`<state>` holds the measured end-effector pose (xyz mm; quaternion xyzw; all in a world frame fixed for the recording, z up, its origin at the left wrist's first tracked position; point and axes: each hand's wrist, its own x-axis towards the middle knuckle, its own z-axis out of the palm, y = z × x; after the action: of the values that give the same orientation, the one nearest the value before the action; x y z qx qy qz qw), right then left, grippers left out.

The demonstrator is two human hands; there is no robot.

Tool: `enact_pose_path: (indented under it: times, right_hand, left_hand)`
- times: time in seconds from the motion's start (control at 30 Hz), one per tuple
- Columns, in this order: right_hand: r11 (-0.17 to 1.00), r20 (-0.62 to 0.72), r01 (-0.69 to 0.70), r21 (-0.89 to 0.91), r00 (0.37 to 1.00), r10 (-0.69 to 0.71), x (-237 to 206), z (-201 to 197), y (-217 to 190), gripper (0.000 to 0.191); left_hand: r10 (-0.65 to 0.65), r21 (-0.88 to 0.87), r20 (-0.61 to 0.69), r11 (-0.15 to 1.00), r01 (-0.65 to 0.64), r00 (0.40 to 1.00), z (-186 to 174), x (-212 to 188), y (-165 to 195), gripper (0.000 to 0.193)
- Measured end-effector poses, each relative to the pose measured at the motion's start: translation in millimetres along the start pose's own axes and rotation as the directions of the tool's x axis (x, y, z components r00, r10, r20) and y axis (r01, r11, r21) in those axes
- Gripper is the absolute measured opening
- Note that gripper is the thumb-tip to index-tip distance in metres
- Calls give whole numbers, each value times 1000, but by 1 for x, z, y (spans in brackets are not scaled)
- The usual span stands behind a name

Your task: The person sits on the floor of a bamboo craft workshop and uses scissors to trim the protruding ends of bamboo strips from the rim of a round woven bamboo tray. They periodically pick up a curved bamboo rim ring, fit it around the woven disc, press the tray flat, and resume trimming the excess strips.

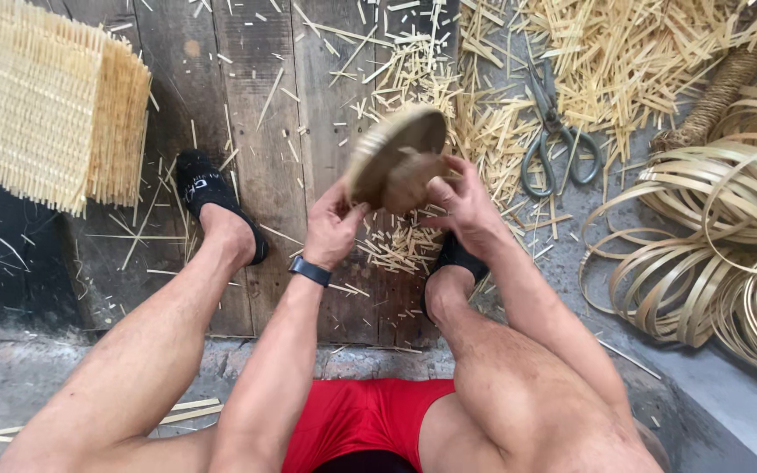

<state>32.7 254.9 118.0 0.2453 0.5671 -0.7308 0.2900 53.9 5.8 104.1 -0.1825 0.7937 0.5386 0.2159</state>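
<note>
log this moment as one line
left hand: grips round woven piece | right hand: grips same | scissors: on floor

Plank floor (265,105) bears bamboo offcuts (589,52); scissors (554,131); coiled strips (729,228); stacked mats (45,96).

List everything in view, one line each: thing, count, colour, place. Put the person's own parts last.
round woven disc: one, tan, held up between both hands at centre
woven mats: a stack, pale yellow, upper left
scissors: one pair, grey metal, on the floor right of centre
coiled strips: many loops, pale tan, right edge
wrapped handle-like piece: one, brown, upper right
strip offcuts: too many to count, pale yellow, scattered across the top
floorboards: dark grey-brown wood, under the feet
slippers: two, black, on the feet
wristband: one, dark, left wrist
shorts: red, bottom centre
left hand: grips the disc's lower left edge
right hand: grips the disc's right side
</note>
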Motion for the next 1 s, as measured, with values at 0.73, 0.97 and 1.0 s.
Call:
enact_pose_path:
  times: [0.73,0.97,1.0]
  right_hand:
    - [936,-106,157,-316,974,-200,10,36,27,86]
    - [987,123,157,22,980,-159,8,-1,21,79]
    - [974,163,140,177,972,-170,5,-12,26,72]
  left_hand:
    - [646,357,47,701,-617,762,26,2,92,57]
    - [409,325,-94,874,-360,908,12,37,54,60]
    - [261,229,-176,949,-219,949,-3,50,38,60]
